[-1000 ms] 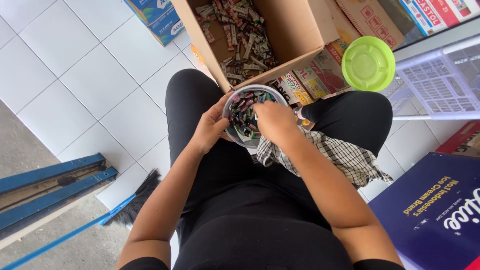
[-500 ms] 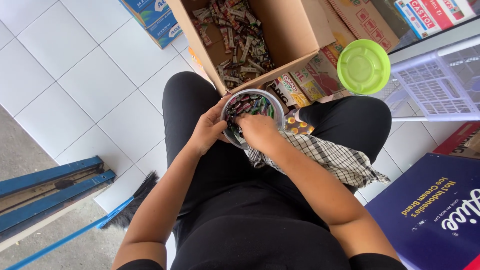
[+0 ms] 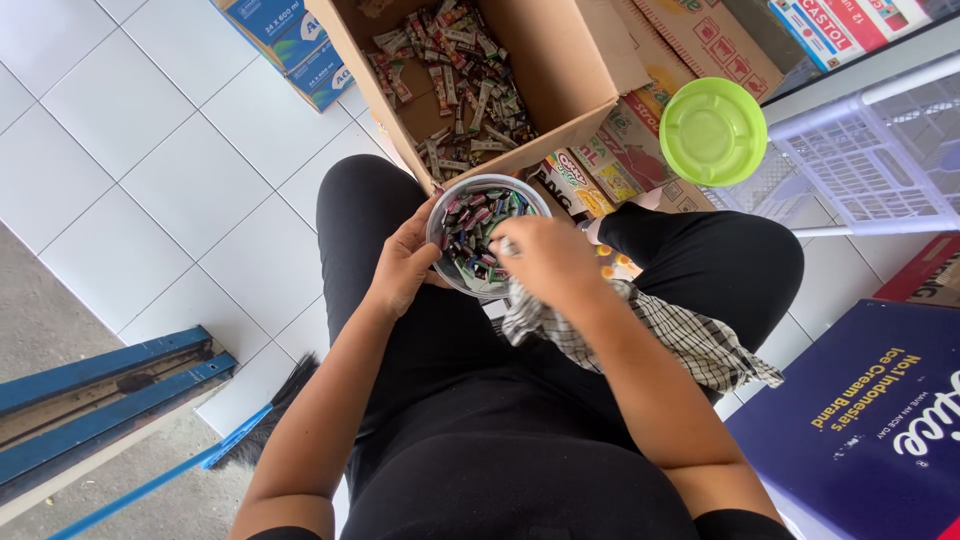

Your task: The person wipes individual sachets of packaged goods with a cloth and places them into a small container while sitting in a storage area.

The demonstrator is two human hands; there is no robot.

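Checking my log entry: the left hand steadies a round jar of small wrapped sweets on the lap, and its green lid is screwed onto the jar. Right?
Not quite. The head view shows the jar open, steadied by the left hand; the green lid lies apart, beside the cardboard box.

Small shop or stockroom, floor level. White tiled floor (image 3: pixel 150 180) meets grey concrete strip at left. Open cardboard carton (image 3: pixel 560 60) holds loose small wrapped sweets; more printed cartons (image 3: pixel 690 35) of packaged goods stacked just beside it, blue-and-white carton (image 3: pixel 290 45) behind. White plastic basket rack (image 3: pixel 880 160) at right, purple ice-cream freezer top (image 3: pixel 870 420) at lower right. Blue-handled broom (image 3: pixel 190 465) lies on floor near blue metal frame (image 3: pixel 90 385).
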